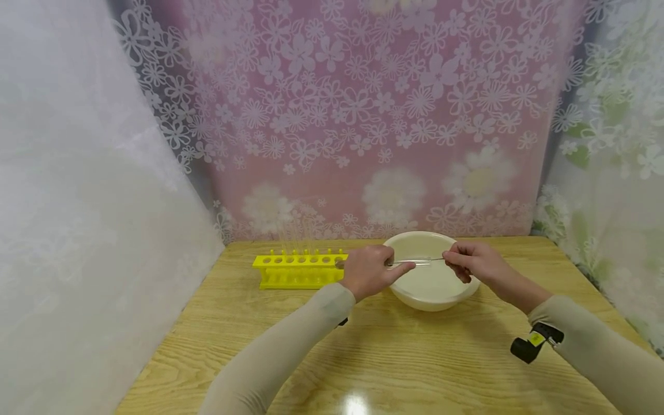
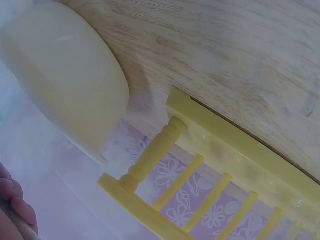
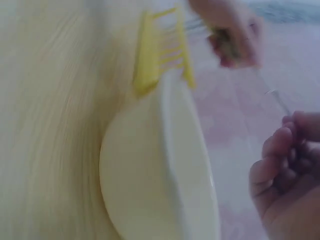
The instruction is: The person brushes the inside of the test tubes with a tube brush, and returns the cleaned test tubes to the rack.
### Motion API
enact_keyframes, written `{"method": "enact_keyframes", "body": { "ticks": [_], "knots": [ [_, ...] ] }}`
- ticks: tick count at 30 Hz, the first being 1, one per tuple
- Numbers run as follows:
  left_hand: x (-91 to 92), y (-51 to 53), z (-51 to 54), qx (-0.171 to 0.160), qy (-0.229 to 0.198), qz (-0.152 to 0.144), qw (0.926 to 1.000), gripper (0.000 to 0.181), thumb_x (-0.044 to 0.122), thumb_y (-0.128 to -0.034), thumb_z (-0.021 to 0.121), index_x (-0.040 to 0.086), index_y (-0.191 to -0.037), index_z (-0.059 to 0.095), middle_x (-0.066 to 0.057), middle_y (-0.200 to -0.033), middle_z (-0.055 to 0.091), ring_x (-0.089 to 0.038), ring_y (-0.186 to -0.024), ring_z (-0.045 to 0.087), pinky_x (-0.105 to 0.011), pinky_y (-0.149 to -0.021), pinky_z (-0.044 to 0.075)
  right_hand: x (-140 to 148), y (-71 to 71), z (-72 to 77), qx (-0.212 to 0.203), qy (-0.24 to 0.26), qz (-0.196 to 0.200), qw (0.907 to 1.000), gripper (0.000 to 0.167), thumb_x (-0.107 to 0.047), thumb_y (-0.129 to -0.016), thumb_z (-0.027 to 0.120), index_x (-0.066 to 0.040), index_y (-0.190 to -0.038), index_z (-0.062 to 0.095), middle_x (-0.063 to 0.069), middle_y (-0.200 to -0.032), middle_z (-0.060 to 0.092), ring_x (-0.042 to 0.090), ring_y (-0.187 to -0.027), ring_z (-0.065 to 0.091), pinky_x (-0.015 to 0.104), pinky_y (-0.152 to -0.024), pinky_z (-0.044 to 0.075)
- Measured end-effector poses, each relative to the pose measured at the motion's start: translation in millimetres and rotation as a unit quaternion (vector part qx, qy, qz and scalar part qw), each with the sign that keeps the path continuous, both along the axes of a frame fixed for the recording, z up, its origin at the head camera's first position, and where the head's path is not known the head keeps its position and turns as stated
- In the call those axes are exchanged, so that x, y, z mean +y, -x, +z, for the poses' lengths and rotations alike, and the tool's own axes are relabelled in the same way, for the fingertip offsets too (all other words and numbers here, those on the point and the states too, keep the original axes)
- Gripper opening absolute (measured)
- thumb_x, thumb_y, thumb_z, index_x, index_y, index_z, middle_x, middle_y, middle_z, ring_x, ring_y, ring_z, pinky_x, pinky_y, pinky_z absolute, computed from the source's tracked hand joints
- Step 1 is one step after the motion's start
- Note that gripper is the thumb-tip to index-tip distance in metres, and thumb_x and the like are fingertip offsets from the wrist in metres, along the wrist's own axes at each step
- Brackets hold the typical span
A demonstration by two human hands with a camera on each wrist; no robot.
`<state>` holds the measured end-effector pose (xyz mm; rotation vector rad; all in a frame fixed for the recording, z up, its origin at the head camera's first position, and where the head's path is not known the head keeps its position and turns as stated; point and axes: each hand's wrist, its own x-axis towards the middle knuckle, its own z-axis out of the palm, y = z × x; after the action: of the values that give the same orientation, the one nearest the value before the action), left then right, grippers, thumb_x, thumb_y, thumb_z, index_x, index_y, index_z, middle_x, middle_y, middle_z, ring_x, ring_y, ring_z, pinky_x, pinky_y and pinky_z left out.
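Above the white basin (image 1: 430,288), my left hand (image 1: 369,268) grips a clear glass test tube (image 1: 422,263) lying nearly level, its thumb stretched along the glass. A brownish end (image 1: 339,264) pokes out on the left of that fist; it looks like bristles inside the tube. From the tube's right end runs the thin wire handle of a brush (image 1: 438,259), which my right hand (image 1: 479,265) pinches between thumb and fingertips. The right wrist view shows both hands and the wire (image 3: 281,103), blurred. Only some left fingers (image 2: 20,205) appear in the left wrist view.
A yellow test tube rack (image 1: 301,279) stands left of the basin, partly behind my left hand. Several clear tubes (image 1: 298,237) stand at its back row. The wooden table (image 1: 415,357) ends at a flowered curtain (image 1: 337,190); more curtains hang at both sides.
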<state>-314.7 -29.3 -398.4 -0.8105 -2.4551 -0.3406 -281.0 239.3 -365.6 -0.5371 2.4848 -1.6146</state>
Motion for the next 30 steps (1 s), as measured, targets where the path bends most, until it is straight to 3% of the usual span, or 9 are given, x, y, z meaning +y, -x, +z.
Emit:
{"method": "enact_keyframes", "body": {
  "ticks": [5, 8, 11, 13, 15, 19, 21, 26, 30],
  "knots": [
    [1.4, 1.4, 1.2, 0.0, 0.004, 0.0, 1.0, 0.055, 0.072, -0.0927, 0.05, 0.026, -0.064, 0.047, 0.009, -0.053, 0.038, -0.005, -0.041, 0.03, -0.021, -0.04, 0.019, -1.6, 2.2, 4.4, -0.073, 0.024, -0.025, 0.9968, 0.035, -0.036, -0.104, 0.056, -0.005, -0.088, 0.058, 0.003, -0.073, 0.052, 0.016, -0.058, 0.046, 0.037, -0.061, 0.046],
    [0.2, 1.4, 1.9, -0.009, -0.001, 0.001, 1.0, 0.054, 0.071, -0.0934, 0.051, 0.025, -0.064, 0.048, 0.01, -0.053, 0.042, -0.005, -0.041, 0.034, -0.021, -0.039, 0.022, -4.0, 2.0, -0.5, -0.015, -0.008, -0.039, 0.9991, 0.038, -0.04, -0.103, 0.057, -0.003, -0.092, 0.06, 0.006, -0.07, 0.053, 0.022, -0.059, 0.049, 0.039, -0.061, 0.046],
    [-1.8, 2.1, 2.3, -0.025, -0.009, 0.006, 0.9996, 0.053, 0.07, -0.0938, 0.051, 0.025, -0.064, 0.05, 0.01, -0.053, 0.045, -0.005, -0.042, 0.037, -0.021, -0.039, 0.023, -7.7, 0.7, -7.4, 0.121, -0.079, -0.05, 0.9883, 0.03, -0.036, -0.102, 0.06, -0.007, -0.098, 0.065, 0.004, -0.071, 0.057, 0.021, -0.06, 0.052, 0.035, -0.059, 0.046],
    [-3.5, 2.8, 2.6, -0.031, -0.01, 0.009, 0.9994, 0.053, 0.07, -0.0939, 0.051, 0.025, -0.065, 0.05, 0.01, -0.054, 0.045, -0.005, -0.042, 0.038, -0.021, -0.039, 0.023, -9.8, -0.2, -11.3, 0.239, -0.141, -0.059, 0.9588, 0.019, -0.029, -0.1, 0.065, -0.009, -0.101, 0.067, 0.001, -0.074, 0.059, 0.016, -0.059, 0.051, 0.03, -0.056, 0.044],
    [-4.7, 3.7, 2.7, -0.035, -0.009, 0.012, 0.9993, 0.053, 0.07, -0.0937, 0.051, 0.025, -0.065, 0.051, 0.01, -0.054, 0.046, -0.005, -0.043, 0.039, -0.021, -0.039, 0.023, -11.6, -0.9, -13.9, 0.353, -0.197, -0.078, 0.9113, 0.012, -0.019, -0.095, 0.071, -0.01, -0.104, 0.068, -0.002, -0.078, 0.061, 0.009, -0.06, 0.049, 0.026, -0.055, 0.042],
    [-5.5, 4.4, 3.6, -0.029, -0.011, 0.01, 0.9995, 0.053, 0.071, -0.0929, 0.052, 0.026, -0.065, 0.051, 0.011, -0.054, 0.046, -0.005, -0.043, 0.039, -0.022, -0.039, 0.024, -11.5, -1.1, -16.0, 0.48, -0.244, -0.097, 0.8374, 0.018, -0.01, -0.086, 0.076, -0.009, -0.101, 0.067, -0.003, -0.081, 0.061, 0.006, -0.062, 0.047, 0.024, -0.051, 0.039],
    [-5.3, 4.2, 3.7, -0.025, -0.014, 0.006, 0.9996, 0.052, 0.071, -0.0925, 0.052, 0.026, -0.065, 0.051, 0.011, -0.054, 0.046, -0.004, -0.043, 0.039, -0.022, -0.039, 0.024, -9.5, 0.2, -17.1, 0.517, -0.251, -0.09, 0.8132, 0.013, -0.021, -0.095, 0.069, -0.009, -0.098, 0.066, -0.001, -0.082, 0.061, 0.008, -0.061, 0.049, 0.024, -0.049, 0.04],
    [-5.8, 4.0, 1.6, -0.025, -0.016, 0.001, 0.9995, 0.052, 0.071, -0.0916, 0.054, 0.027, -0.065, 0.051, 0.012, -0.055, 0.046, -0.004, -0.043, 0.038, -0.022, -0.039, 0.024, -5.0, 4.0, -21.1, 0.6, -0.258, -0.054, 0.7551, 0.05, -0.041, -0.109, 0.035, -0.007, -0.089, 0.067, 0.003, -0.081, 0.063, 0.011, -0.056, 0.054, 0.028, -0.048, 0.043],
    [-7.5, 5.7, -1.0, -0.016, -0.015, 0.005, 0.9998, 0.052, 0.07, -0.0919, 0.055, 0.026, -0.064, 0.05, 0.012, -0.054, 0.044, -0.004, -0.043, 0.036, -0.022, -0.04, 0.023, -4.0, 6.4, -22.5, 0.619, -0.26, -0.036, 0.7398, 0.051, -0.04, -0.11, 0.035, -0.008, -0.087, 0.068, 0.0, -0.08, 0.062, 0.01, -0.055, 0.054, 0.028, -0.048, 0.044]
  ]
}}
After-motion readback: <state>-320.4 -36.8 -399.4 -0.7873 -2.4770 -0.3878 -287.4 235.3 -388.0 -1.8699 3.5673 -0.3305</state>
